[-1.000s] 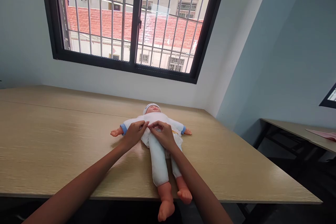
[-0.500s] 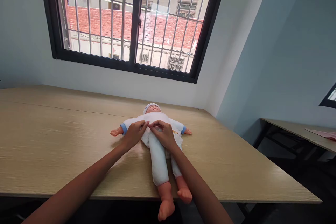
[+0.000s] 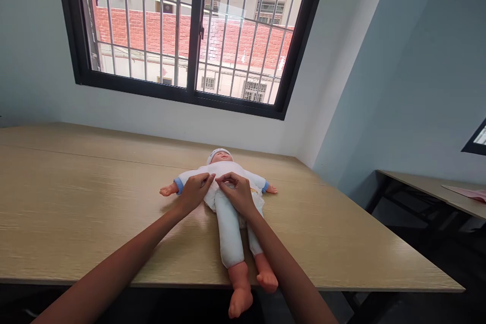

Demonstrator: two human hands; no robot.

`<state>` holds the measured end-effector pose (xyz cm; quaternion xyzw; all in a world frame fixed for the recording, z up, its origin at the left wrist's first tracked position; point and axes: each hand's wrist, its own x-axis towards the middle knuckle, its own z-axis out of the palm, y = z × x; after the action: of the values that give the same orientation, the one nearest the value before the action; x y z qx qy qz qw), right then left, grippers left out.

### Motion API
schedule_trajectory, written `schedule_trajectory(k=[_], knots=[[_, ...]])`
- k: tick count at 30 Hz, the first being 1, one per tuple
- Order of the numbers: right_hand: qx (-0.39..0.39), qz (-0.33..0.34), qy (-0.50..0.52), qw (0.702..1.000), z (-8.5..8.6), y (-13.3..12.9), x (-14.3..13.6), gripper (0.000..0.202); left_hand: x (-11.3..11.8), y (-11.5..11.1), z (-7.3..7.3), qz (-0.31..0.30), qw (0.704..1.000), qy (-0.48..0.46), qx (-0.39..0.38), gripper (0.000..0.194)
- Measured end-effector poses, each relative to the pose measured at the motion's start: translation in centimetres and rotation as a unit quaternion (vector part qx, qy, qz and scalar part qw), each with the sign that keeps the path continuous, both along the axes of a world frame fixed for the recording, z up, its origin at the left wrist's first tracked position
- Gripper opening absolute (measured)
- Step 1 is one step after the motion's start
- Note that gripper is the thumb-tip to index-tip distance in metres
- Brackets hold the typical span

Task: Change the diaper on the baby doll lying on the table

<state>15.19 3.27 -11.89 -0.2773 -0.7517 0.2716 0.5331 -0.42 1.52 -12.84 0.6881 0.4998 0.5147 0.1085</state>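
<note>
A baby doll (image 3: 230,228) lies on its back, its head towards the window and its feet past the table's near edge. It wears a white top (image 3: 224,168) with blue cuffs, a white cap (image 3: 219,152), and what looks like a white diaper (image 3: 210,201) with frilled edges around the hips. Over the doll's waist, my left hand (image 3: 196,190) has thumb and fingers pinched together. Close beside it, my right hand (image 3: 237,192) is also pinched, its fingertips almost meeting the left ones. Whatever lies between the fingertips is too small to make out.
The doll rests on a wide wooden table (image 3: 98,212) beneath a barred window (image 3: 190,35). At the right, a second table (image 3: 417,185) stands beyond a gap, with a pink item (image 3: 469,192) on it.
My hands have shifted very slightly at the doll's waist, with a small gap now showing between the fingertips. The doll stays in place.
</note>
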Motion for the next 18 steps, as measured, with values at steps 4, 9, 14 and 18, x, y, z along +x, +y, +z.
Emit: schedule_trajectory(k=[4,9,14,18], knots=[[-0.002,0.000,0.010,1.000,0.10,-0.11,-0.03,0.012,-0.01,0.04,-0.01,-0.006,1.000,0.006,0.004,0.043],[-0.010,0.013,0.004,1.000,0.09,-0.15,-0.05,0.013,-0.07,0.10,-0.23,-0.008,1.000,0.007,-0.006,0.042],[-0.011,0.029,0.005,1.000,0.11,-0.20,-0.09,0.012,-0.23,0.38,-0.65,-0.009,1.000,0.006,-0.010,0.042],[-0.018,0.023,0.008,1.000,0.17,-0.23,-0.09,0.014,-0.21,0.37,-0.58,-0.008,1.000,0.006,-0.007,0.043]])
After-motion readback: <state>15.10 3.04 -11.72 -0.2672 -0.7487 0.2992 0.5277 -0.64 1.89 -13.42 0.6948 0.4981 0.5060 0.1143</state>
